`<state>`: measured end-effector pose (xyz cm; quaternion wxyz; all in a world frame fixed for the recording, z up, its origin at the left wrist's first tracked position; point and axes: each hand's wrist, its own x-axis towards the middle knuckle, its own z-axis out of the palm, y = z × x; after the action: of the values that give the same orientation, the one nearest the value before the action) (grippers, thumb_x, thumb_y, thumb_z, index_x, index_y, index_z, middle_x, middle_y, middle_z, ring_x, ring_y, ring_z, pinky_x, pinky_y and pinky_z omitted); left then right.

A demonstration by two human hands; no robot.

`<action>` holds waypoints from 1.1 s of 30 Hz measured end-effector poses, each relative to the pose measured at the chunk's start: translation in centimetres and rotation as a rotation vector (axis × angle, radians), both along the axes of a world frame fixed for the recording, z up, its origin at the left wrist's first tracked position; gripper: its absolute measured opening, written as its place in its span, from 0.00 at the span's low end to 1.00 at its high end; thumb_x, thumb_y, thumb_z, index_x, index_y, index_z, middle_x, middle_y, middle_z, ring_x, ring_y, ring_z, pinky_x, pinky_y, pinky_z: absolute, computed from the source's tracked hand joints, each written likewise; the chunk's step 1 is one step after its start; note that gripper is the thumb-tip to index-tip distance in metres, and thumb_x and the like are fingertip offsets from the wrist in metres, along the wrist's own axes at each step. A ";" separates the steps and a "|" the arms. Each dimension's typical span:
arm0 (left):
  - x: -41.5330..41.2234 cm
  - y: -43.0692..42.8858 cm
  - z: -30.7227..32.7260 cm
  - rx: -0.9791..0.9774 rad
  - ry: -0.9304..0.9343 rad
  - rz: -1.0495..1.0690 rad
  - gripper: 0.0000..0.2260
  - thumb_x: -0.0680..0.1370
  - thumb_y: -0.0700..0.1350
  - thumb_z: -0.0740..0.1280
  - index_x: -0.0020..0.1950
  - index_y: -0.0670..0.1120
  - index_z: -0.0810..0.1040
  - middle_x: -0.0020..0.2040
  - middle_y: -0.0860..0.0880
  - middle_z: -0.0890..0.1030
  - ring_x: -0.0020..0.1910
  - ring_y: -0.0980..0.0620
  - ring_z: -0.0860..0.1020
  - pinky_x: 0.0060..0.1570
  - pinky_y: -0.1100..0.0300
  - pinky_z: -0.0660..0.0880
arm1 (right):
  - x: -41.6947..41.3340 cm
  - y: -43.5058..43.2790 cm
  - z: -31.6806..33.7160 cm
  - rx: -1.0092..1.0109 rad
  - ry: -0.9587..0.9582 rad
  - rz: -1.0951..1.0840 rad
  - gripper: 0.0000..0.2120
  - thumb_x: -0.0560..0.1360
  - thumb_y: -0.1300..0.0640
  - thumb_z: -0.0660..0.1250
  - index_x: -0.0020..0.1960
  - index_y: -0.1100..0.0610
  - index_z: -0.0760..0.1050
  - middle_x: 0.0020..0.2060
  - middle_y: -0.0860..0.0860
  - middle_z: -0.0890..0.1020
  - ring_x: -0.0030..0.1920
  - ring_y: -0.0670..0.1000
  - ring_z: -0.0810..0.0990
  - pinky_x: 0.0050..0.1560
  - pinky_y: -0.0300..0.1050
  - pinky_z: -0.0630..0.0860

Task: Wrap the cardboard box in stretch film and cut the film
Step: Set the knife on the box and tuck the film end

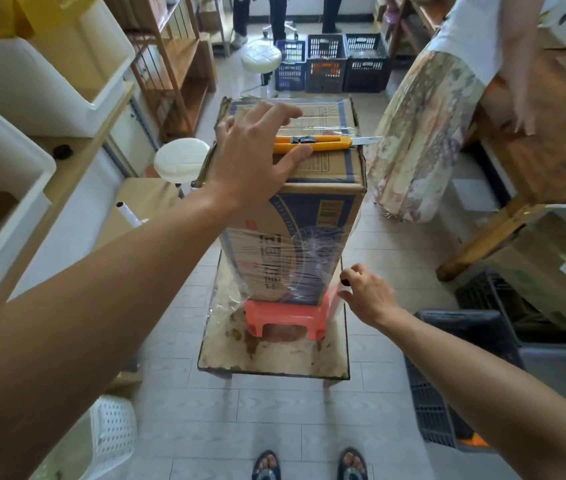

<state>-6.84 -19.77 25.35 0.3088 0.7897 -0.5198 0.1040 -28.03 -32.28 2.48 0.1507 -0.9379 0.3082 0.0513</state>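
Right hand (368, 299) grips film (336, 301) beside barcoded cardboard box (309, 216).

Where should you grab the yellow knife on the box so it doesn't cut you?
Grip the yellow knife by its plastic handle, coming from above at the left end, near the left hand. It lies flat on the cardboard box, and its bare blade sticks out past the box's right edge.
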 end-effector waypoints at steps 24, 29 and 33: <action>3.0 11.0 -19.3 0.393 0.859 0.214 0.33 0.73 0.56 0.74 0.74 0.48 0.66 0.65 0.47 0.78 0.65 0.47 0.75 0.64 0.45 0.73 | 8.7 14.1 5.0 0.131 -0.256 0.109 0.13 0.76 0.54 0.67 0.61 0.52 0.73 0.59 0.51 0.76 0.54 0.53 0.78 0.48 0.41 0.69; 2.4 12.3 -20.4 0.399 0.867 0.288 0.11 0.79 0.47 0.67 0.59 0.44 0.77 0.50 0.44 0.83 0.47 0.47 0.81 0.48 0.53 0.78 | 8.1 14.8 4.3 0.183 -0.204 0.074 0.09 0.76 0.57 0.65 0.56 0.54 0.75 0.54 0.52 0.78 0.49 0.51 0.77 0.46 0.39 0.69; 1.3 13.4 -19.7 0.420 0.947 0.264 0.07 0.81 0.46 0.66 0.51 0.44 0.80 0.45 0.45 0.83 0.44 0.47 0.84 0.44 0.52 0.82 | 8.6 15.4 3.9 0.224 -0.179 0.041 0.07 0.77 0.56 0.64 0.54 0.54 0.75 0.52 0.52 0.80 0.51 0.52 0.78 0.48 0.40 0.72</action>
<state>-5.49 -6.42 5.63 0.3290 0.8536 -0.2297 -0.3321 -19.42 -16.92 6.41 0.2801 -0.9221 0.2668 0.0048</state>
